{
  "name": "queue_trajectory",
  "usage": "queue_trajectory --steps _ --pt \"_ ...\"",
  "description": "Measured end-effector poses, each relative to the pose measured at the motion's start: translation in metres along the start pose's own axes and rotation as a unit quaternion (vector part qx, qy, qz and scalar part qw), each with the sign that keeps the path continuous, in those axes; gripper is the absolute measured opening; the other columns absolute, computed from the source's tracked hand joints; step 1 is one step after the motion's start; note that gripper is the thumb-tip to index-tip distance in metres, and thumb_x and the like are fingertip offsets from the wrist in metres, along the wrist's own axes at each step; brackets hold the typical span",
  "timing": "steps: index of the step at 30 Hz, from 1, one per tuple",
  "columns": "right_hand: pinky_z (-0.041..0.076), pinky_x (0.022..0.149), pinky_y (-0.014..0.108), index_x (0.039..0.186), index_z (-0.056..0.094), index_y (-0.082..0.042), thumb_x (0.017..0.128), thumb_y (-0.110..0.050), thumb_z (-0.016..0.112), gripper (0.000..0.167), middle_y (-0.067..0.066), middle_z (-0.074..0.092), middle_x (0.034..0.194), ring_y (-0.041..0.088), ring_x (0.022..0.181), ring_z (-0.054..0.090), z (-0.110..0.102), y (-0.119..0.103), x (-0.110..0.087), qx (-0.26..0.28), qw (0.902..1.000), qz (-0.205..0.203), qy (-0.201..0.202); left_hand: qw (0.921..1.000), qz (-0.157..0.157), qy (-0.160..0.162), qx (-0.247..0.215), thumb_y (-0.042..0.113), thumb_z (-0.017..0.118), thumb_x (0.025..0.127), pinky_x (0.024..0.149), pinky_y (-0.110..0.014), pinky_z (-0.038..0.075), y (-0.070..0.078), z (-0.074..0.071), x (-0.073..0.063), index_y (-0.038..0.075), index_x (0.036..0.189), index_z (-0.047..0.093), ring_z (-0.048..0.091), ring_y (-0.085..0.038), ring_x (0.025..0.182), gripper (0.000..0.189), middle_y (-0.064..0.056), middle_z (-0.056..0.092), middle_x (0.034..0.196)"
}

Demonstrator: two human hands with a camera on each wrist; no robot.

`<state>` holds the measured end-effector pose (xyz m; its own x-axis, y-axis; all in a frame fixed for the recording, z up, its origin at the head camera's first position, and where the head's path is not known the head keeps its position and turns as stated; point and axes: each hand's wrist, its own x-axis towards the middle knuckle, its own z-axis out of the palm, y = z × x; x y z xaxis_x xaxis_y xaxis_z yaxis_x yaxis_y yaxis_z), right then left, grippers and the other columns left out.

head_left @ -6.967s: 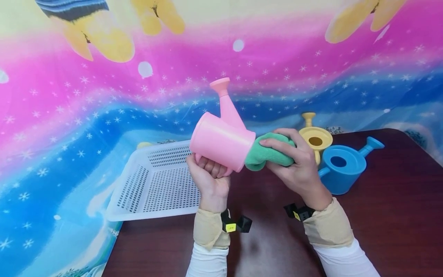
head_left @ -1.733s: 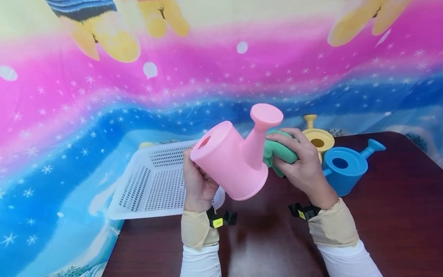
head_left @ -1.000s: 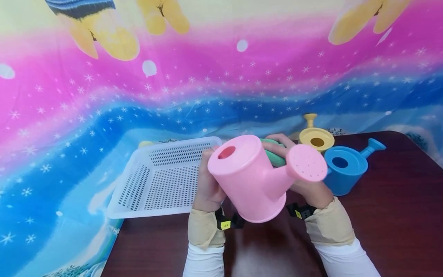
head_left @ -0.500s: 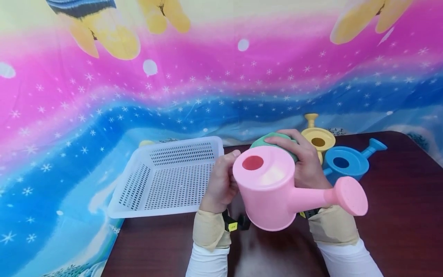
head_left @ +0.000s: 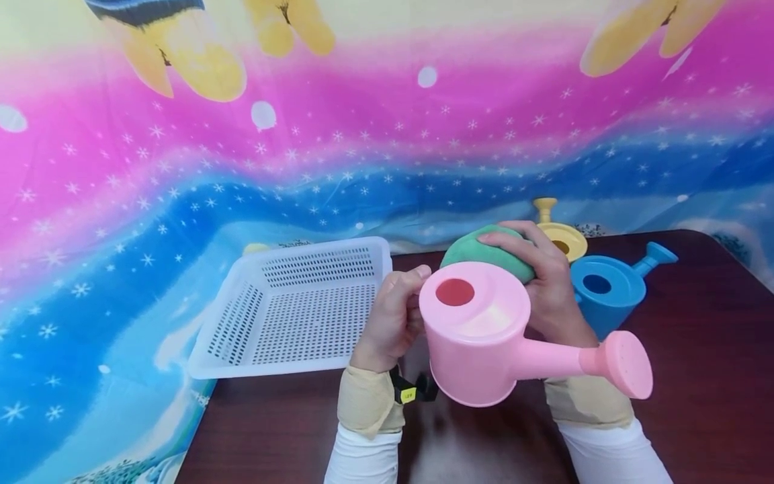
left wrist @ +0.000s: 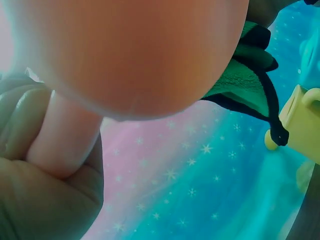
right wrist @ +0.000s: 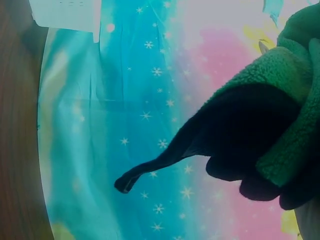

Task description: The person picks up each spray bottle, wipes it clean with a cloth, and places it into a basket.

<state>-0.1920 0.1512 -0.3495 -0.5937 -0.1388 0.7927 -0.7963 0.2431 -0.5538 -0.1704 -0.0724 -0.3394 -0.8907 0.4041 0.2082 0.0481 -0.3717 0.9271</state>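
My left hand grips the handle of a pink watering can, held above the table. The can is nearly upright, its round top hole facing me and its spout pointing right. Just behind it, my right hand holds a bunched green cloth, fingers curled over it. Whether the cloth touches the can's far side cannot be made out. From the left wrist, the can's underside fills the upper part, with the cloth past its edge. The right wrist view has the cloth hanging with a dark border.
A white perforated basket stands on the dark wooden table at left. Right of my hands are a blue watering can and, partly hidden, a yellow one. A colourful printed curtain hangs behind.
From tilted with its spout raised, the pink watering can has turned upright, spout swinging right and down. Seven seconds ago the green cloth was at its base; now it is behind the can.
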Motion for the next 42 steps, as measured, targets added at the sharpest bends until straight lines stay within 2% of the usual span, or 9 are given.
queue_trajectory --steps 4,9,15,22,24,27,32,37,42 --pt "0.051 0.097 0.023 0.128 0.07 0.001 0.087 -0.054 0.077 0.069 -0.005 0.062 0.139 0.019 0.127 0.059 -0.001 0.005 -0.001 0.024 0.999 -0.022 0.03 1.0 -0.002 0.008 0.004 0.035 0.048 0.097 0.043 -0.02 0.024 0.0 -0.001 -0.001 0.025 0.054 0.049 0.03 -0.006 0.041 0.044 0.01 0.041 0.047" --pt "0.05 0.1 0.025 0.123 0.07 0.006 0.088 -0.05 0.08 0.067 -0.005 0.063 0.137 0.017 0.124 0.061 -0.003 0.008 0.002 0.047 0.9964 -0.041 0.057 0.9996 0.0 0.024 0.016 0.036 0.048 0.098 0.043 -0.02 0.025 0.002 -0.003 -0.002 0.026 0.055 0.056 0.033 -0.005 0.041 0.044 0.01 0.045 0.047" --pt "0.05 0.104 0.024 0.119 0.07 0.008 0.089 -0.052 0.08 0.068 -0.009 0.064 0.135 0.014 0.123 0.061 -0.006 0.007 0.005 0.031 0.9957 -0.042 0.077 0.9988 0.002 0.045 0.018 0.035 0.048 0.099 0.043 -0.019 0.024 0.005 -0.005 -0.002 0.027 0.057 0.062 0.034 -0.004 0.041 0.044 0.011 0.046 0.047" --pt "0.047 0.106 0.028 0.116 0.069 0.009 0.088 -0.056 0.079 0.071 -0.015 0.064 0.134 0.009 0.122 0.062 -0.008 0.005 0.006 0.007 0.9934 -0.049 0.104 0.9977 0.012 0.06 0.027 0.036 0.047 0.099 0.043 -0.02 0.027 0.005 -0.007 -0.003 0.028 0.067 0.074 0.038 -0.005 0.041 0.042 0.009 0.057 0.052" --pt "0.047 0.106 0.028 0.116 0.069 0.009 0.089 -0.057 0.077 0.072 -0.017 0.063 0.133 0.007 0.122 0.061 -0.009 0.003 0.006 -0.002 0.9932 -0.042 0.108 0.9972 0.018 0.069 0.023 0.035 0.047 0.099 0.043 -0.02 0.027 0.005 -0.008 -0.002 0.028 0.067 0.073 0.039 -0.005 0.042 0.042 0.009 0.058 0.052" --pt "0.047 0.107 0.029 0.118 0.068 0.009 0.092 -0.049 0.078 0.065 -0.017 0.063 0.133 0.008 0.122 0.062 -0.01 0.0 0.004 0.001 0.9937 -0.029 0.108 0.9958 0.029 0.087 0.007 0.034 0.048 0.099 0.043 -0.019 0.027 0.004 -0.009 -0.002 0.027 0.065 0.068 0.039 -0.004 0.042 0.04 0.01 0.055 0.051" --pt "0.047 0.109 0.029 0.125 0.065 0.009 0.093 -0.034 0.08 0.055 -0.009 0.063 0.136 0.014 0.124 0.061 -0.016 0.001 0.001 0.031 0.9948 -0.035 0.09 0.9923 0.045 0.115 -0.009 0.034 0.049 0.099 0.043 -0.019 0.025 0.005 -0.01 -0.001 0.025 0.063 0.06 0.036 -0.004 0.042 0.039 0.01 0.046 0.049" --pt "0.05 0.107 0.027 0.125 0.065 0.011 0.092 -0.028 0.082 0.054 -0.001 0.065 0.135 0.018 0.125 0.061 -0.017 0.009 0.001 0.076 0.9908 -0.06 0.094 0.9896 0.036 0.138 -0.021 0.036 0.049 0.101 0.043 -0.019 0.028 0.005 -0.012 -0.002 0.022 0.069 0.063 0.036 -0.006 0.043 0.038 0.007 0.046 0.05" --pt "0.051 0.106 0.026 0.121 0.067 0.014 0.09 -0.028 0.084 0.055 -0.001 0.066 0.135 0.018 0.125 0.061 -0.017 0.008 0.0 0.101 0.9904 -0.039 0.085 0.9872 0.035 0.155 -0.017 0.034 0.048 0.1 0.043 -0.019 0.028 0.006 -0.013 0.0 0.021 0.067 0.056 0.033 -0.008 0.042 0.037 0.007 0.043 0.05"
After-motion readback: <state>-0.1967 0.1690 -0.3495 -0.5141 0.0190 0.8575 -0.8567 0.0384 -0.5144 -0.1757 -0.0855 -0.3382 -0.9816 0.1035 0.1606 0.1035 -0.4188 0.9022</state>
